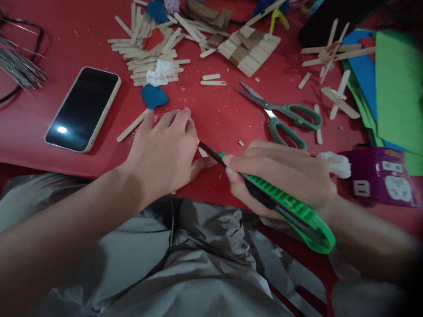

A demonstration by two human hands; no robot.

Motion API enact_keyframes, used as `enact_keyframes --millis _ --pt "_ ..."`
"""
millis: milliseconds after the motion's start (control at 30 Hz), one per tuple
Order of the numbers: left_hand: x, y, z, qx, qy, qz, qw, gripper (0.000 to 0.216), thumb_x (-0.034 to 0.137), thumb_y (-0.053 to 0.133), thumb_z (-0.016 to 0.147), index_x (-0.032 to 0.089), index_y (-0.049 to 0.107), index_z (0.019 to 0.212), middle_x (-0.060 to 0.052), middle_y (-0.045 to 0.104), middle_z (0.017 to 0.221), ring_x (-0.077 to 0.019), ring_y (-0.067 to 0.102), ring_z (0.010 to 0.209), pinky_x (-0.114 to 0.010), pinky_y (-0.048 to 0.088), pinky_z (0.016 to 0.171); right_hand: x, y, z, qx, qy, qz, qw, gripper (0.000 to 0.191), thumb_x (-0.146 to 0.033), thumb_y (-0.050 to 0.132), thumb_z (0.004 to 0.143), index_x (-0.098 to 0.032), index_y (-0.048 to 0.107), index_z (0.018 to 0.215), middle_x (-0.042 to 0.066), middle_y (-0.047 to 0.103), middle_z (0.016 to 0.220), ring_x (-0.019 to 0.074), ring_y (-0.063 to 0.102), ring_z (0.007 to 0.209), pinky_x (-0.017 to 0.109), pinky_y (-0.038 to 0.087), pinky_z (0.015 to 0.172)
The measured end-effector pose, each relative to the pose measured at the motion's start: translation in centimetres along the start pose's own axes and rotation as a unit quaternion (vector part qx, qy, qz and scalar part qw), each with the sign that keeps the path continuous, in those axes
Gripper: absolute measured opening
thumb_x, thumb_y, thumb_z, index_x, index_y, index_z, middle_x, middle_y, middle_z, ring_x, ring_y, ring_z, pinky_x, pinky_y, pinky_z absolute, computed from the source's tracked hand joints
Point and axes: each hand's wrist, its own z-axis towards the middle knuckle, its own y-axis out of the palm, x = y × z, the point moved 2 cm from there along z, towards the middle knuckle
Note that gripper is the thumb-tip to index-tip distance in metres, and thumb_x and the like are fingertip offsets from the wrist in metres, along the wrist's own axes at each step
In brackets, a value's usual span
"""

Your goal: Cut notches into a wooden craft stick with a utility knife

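Right hand [284,171] wraps cutter [291,202], fingertips pinching it near the blade [211,152]. Left hand [165,145] is palm down on red table [214,119], fingers bent, close together; can't tell its grip. Pale stick [202,152] shows by left thumb, right at blade; contact unclear. Scissors [268,105] lie open beyond right hand, phone [82,110] left of left hand.

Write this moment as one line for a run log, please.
left hand: over a pale stick, partly hidden | right hand: holding green utility knife, blade out toward left hand | nearby: scissors, phone
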Motion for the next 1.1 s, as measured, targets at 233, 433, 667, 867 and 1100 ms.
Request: enact_keyframes --millis 233,433,667,867,1100 --pt "0.45 -0.16 -0.07 -0.017 -0.022 0.011 1.0 0.063 0.047 0.072 0.105 0.007 0.072 0.153 -0.029 0.062 0.167 -0.0538 0.063 0.151 -0.072 0.048 0.129 -0.5 -0.18 -0.3 -0.032 0.029 0.014 0.999 0.033 0.006 0.067 0.097 -0.027 0.06 0.096 -0.008 0.06 0.065 0.0145 0.055 0.059 0.032 0.052 0.061" --pt "0.6 -0.11 -0.15 -0.012 -0.012 0.034 0.999 0.066 0.049 0.062 0.109 0.003 0.069 0.156 -0.03 0.06 0.169 -0.054 0.063 0.15 -0.076 0.046 0.128 -0.64 -0.17 -0.52 -0.024 0.027 0.035 0.999 0.042 0.006 0.065 0.1 -0.029 0.047 0.086 -0.01 0.059 0.063 0.0126 0.048 0.056 0.033 0.051 0.063" --pt "0.74 -0.28 -0.05 -0.035 -0.013 0.041 0.998 0.067 0.041 0.062 0.108 -0.002 0.064 0.159 -0.032 0.056 0.172 -0.0544 0.062 0.151 -0.074 0.047 0.128 -0.6 -0.18 -0.44 -0.043 0.012 0.011 0.999 0.036 0.004 0.067 0.097 -0.029 0.055 0.09 -0.009 0.062 0.065 0.0144 0.057 0.058 0.034 0.055 0.063" --pt "0.77 -0.31 -0.03 -0.045 -0.011 0.04 0.998 0.071 0.044 0.056 0.11 -0.003 0.059 0.164 -0.034 0.054 0.172 -0.0541 0.06 0.153 -0.074 0.045 0.13 -0.5 -0.15 -0.61 -0.045 -0.003 -0.01 0.999 0.031 0.004 0.069 0.097 -0.027 0.063 0.1 -0.007 0.064 0.067 0.0148 0.057 0.06 0.033 0.057 0.062" --pt "0.76 -0.21 0.01 -0.029 -0.018 0.027 0.999 0.071 0.05 0.06 0.109 0.001 0.065 0.16 -0.032 0.059 0.168 -0.0524 0.062 0.152 -0.069 0.046 0.129 -0.62 -0.15 -0.6 -0.041 -0.003 -0.021 0.999 0.033 0.004 0.07 0.095 -0.028 0.064 0.101 -0.007 0.065 0.067 0.0152 0.059 0.059 0.033 0.058 0.06"
